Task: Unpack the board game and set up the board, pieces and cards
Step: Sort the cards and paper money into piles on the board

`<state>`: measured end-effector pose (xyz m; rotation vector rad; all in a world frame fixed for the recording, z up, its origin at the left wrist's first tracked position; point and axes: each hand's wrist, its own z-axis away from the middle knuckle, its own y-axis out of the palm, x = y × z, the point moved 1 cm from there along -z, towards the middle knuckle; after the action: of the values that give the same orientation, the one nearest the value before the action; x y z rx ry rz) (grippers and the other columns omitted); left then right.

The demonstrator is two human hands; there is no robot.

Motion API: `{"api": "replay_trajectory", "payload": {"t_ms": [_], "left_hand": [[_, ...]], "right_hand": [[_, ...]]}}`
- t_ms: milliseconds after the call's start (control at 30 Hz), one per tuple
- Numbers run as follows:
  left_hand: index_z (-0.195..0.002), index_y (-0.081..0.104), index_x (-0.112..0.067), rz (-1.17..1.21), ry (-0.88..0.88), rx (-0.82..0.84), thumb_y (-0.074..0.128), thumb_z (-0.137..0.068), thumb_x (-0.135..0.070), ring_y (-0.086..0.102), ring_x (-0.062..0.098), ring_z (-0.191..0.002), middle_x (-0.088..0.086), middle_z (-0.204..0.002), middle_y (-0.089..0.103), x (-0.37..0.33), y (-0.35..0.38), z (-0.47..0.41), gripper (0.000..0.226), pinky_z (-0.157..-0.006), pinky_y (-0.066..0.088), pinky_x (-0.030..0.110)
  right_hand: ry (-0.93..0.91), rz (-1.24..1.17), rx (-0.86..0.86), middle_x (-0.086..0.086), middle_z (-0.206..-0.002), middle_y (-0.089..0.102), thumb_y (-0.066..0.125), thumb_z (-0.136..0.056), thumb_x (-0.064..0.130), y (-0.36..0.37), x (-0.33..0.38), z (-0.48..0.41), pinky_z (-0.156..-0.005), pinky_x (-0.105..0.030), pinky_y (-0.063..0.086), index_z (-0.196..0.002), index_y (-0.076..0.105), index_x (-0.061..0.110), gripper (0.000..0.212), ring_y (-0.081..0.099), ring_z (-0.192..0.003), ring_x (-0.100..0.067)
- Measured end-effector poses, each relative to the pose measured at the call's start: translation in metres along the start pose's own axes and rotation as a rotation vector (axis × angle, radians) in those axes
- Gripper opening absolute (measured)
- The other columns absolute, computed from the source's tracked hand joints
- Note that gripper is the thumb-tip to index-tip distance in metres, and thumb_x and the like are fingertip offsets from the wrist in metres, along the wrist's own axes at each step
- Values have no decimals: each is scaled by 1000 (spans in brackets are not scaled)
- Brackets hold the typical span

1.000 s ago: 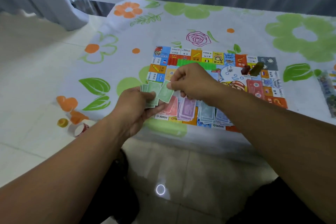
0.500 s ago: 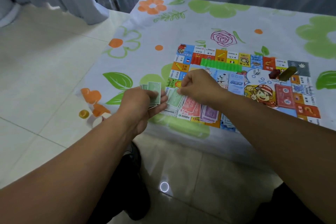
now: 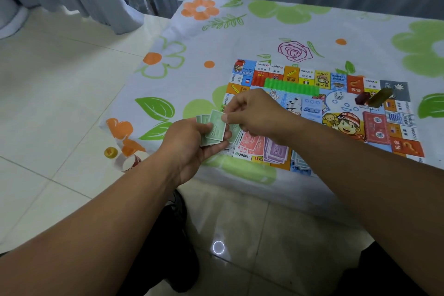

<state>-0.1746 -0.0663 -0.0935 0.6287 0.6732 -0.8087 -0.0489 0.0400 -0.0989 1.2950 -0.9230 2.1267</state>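
A colourful game board (image 3: 341, 94) lies flat on the flowered tablecloth. My left hand (image 3: 192, 144) grips a fanned stack of green play-money notes (image 3: 212, 131) just off the board's near left corner. My right hand (image 3: 252, 113) pinches the top edge of the front green note. Piles of green, red (image 3: 252, 143), purple (image 3: 276, 152) and blue notes lie along the board's near edge. A strip of green plastic houses (image 3: 292, 86) lies near the far edge, and dark red and olive pieces (image 3: 371, 98) sit at the far right. A red card deck (image 3: 376, 127) rests on the board.
The table (image 3: 264, 31) is covered with a white cloth printed with green and orange flowers; its near edge runs just below the board. A roll of tape (image 3: 131, 162) and a small yellow object (image 3: 110, 152) lie on the tiled floor to the left. Grey curtains hang behind.
My right hand laid a green note on the pile at the board's near edge, then came back to the stack in my left hand and now pinches another note. The camera view shifted left.
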Motion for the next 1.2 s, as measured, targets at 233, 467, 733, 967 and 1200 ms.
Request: {"api": "replay_trajectory", "payload": {"t_ms": [233,467,733,967,1200], "left_hand": [[-100,60,-1,-73,84,-243,46,-98,4,73,30,-91,20,-101,71,1,-12,-10,15,-82,61,41],[-92,66,-4,-111,129,-254,54,-97,2,74,24,-86,17,-98,73,-2,-14,-11,14,-71,62,32],[-105,69,2,-96,59,-48,59,-96,1,75,22,-86,17,-94,76,-1,-2,-5,13,-64,62,26],[-109,68,3,-52,50,37,61,-95,-1,75,24,-92,18,-102,75,0,0,-4,17,-65,61,26],[-100,56,-4,13,72,-218,43,-102,-2,73,25,-82,18,-95,72,-5,-8,-9,14,-74,61,33]], "right_hand": [[136,81,-34,-21,-83,72,74,-87,5,-11,-2,-2,-43,-21,36,-91,70,-4,11,48,-50,-14],[113,270,-68,-13,-84,71,77,-86,11,-11,-8,-5,-64,-29,54,-93,71,-1,15,65,-69,-18],[-56,53,-26,1,-64,49,74,-91,27,-3,3,2,-39,-12,33,-95,70,1,26,44,-37,2],[-59,43,28,10,-47,56,75,-90,15,0,2,2,-41,-21,34,-91,69,-2,18,41,-47,-11],[65,41,-95,4,-55,62,78,-87,15,-11,-8,-3,-40,-18,39,-86,70,-1,18,49,-46,-11]]}}
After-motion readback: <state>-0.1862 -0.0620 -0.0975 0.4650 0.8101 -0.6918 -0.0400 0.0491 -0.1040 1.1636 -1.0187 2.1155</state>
